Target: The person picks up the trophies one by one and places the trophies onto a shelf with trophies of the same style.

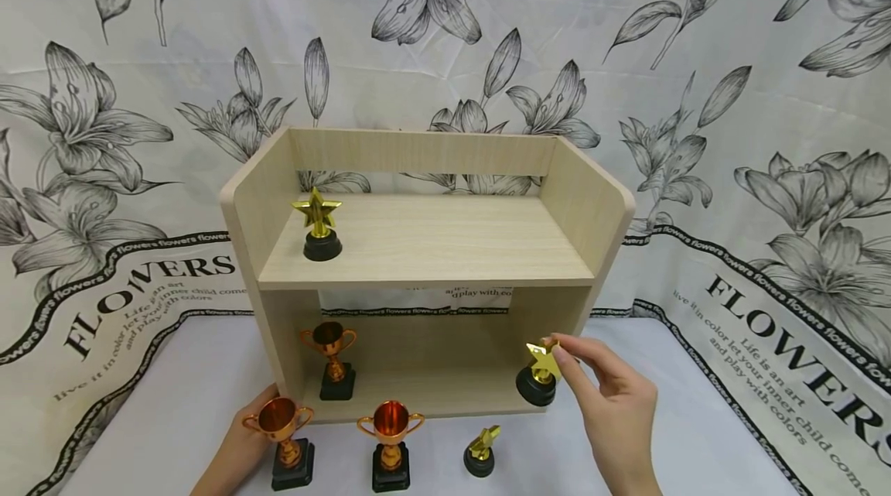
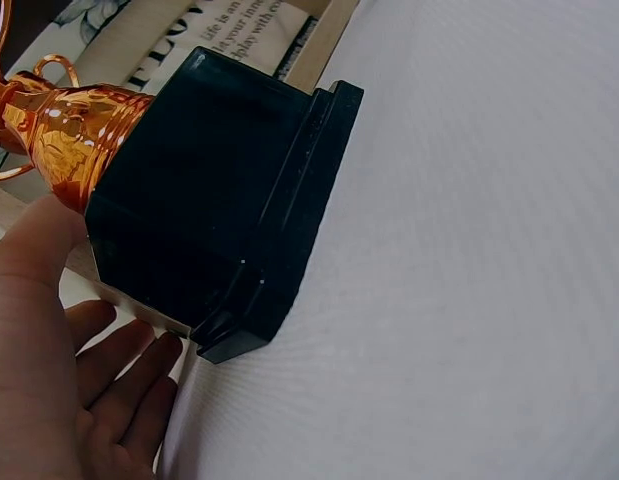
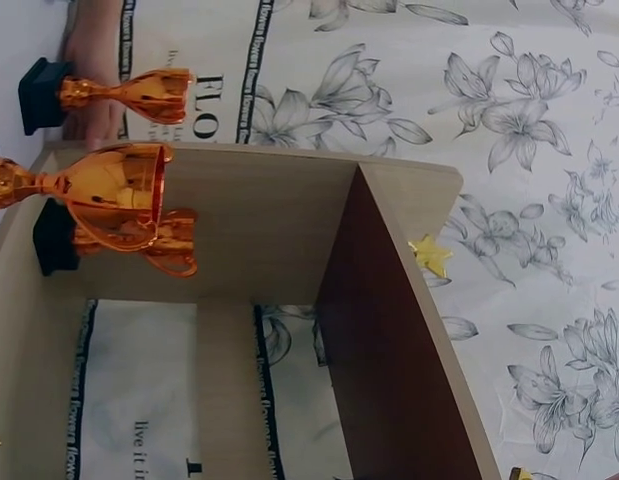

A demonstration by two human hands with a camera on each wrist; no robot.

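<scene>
My right hand (image 1: 616, 411) pinches a gold star trophy (image 1: 535, 388) by its star, between thumb and fingertips. Its round black base is at the front right of the shelf's lower level, slightly tilted. The left hand (image 1: 240, 442) is at the shelf's lower left corner, partly hidden behind a bronze cup trophy (image 1: 292, 465). In the left wrist view that cup's black base (image 2: 199, 190) looms close, and the hand's fingers (image 2: 129, 380) are loosely bent beside the shelf's edge, not wrapped round the cup. Only a sliver of the right hand's work shows in the right wrist view.
A two-level wooden shelf (image 1: 425, 285) stands on the white-covered table (image 1: 167, 388). Its upper level bears another star trophy (image 1: 322, 246), its lower level a bronze cup (image 1: 337, 384). In front stand a second cup (image 1: 391, 469) and a small star trophy (image 1: 480, 461). Flowered cloth (image 1: 445, 86) hangs behind.
</scene>
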